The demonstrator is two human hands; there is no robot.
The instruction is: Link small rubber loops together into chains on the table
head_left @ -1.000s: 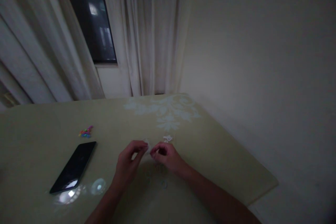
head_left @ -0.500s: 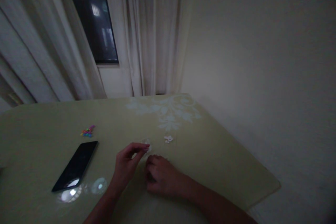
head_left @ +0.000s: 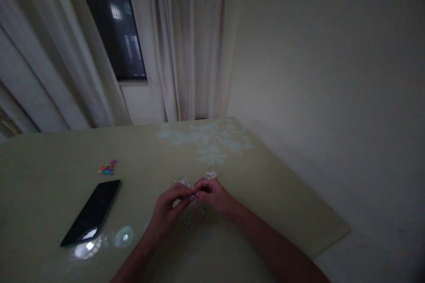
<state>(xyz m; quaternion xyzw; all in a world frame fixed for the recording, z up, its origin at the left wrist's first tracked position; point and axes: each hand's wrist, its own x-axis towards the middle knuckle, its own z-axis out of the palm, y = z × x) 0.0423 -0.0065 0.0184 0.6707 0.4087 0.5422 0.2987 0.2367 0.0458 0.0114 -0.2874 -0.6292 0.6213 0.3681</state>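
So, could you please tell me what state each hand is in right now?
Left hand: closed, fingers pinching a small pale piece, too blurred to identify.
Right hand: fingers closed at that piece; whether they grip it too cannot be told.

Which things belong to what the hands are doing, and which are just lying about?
Seemingly part of it:
small item between left hand and right hand
faint rings near both hands
white pieces beyond the right hand

Seemingly just lying about:
black flat device
colourful pieces, though uncertain

A small pale piece (head_left: 193,198), its outline too blurred to tell, is held pinched, with translucent rings (head_left: 188,227) scattered nearby
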